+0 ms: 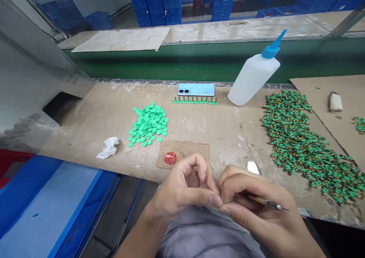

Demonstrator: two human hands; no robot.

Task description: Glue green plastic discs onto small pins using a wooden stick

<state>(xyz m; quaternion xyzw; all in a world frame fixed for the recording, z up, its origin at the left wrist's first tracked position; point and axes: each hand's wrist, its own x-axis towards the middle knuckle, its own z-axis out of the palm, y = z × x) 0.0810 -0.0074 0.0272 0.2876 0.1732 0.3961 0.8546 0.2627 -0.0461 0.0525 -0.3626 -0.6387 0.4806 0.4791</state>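
Currently: your left hand [185,185] and right hand [256,201] pinch fingertips together, any item between them hidden; your right fingers [242,182] also clench a slim wood-handled brush [264,201].

Small-parts factory workshop: a scuffed, stained workbench [213,136], a plastic squeeze bottle [253,77], heaps of tiny green figures [299,144], stacked blue crates [151,3] beyond.

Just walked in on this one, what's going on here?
A person's left hand and right hand meet at the fingertips above the bench edge, the right holding a slim pointed tool. Nearby are a red blob on a cardboard pad, loose green discs, a heap of small green figures, and a white squeeze bottle.
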